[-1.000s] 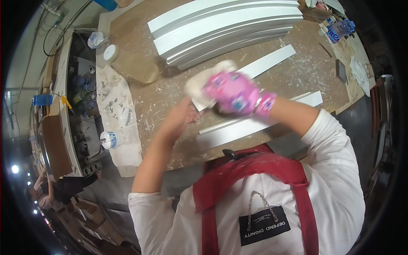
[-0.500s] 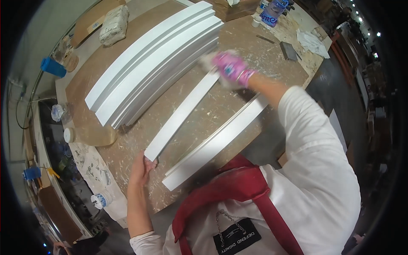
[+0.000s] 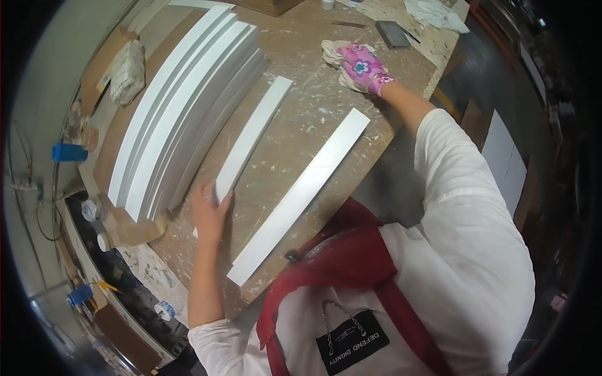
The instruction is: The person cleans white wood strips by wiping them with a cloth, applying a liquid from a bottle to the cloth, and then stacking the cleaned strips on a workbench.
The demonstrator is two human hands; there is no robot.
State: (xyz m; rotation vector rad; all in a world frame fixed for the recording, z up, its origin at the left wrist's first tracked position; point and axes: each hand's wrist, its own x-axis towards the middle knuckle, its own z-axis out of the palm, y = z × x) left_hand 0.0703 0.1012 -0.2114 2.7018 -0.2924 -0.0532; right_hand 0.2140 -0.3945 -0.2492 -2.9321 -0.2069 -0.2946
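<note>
My bare left hand [image 3: 209,210] is closed around the lower part of a white, slightly curved trim strip [image 3: 251,135], thumb on one edge and fingers on the other. The strip lies on a brown, paint-flecked tabletop [image 3: 307,131]. My right hand [image 3: 364,66], in a pink flowered glove, grips a cream rag [image 3: 342,62] against the table, beyond and right of the strip's far end. A second white strip [image 3: 301,194] lies nearer to me, along the front edge. To the left stands a row of several white curved pieces [image 3: 182,106], packed side by side.
A plastic jug of yellowish liquid [image 3: 135,230] sits by the left edge, with a white tub [image 3: 165,310] nearer me. A wrapped white bundle [image 3: 128,72] lies far left. A grey block [image 3: 392,34] and a crumpled white cloth [image 3: 437,14] are at the far right.
My right hand with the rag has moved right, off the held strip's far end. My left hand has shifted from the strip's near end to further up around it. The view has also turned.
</note>
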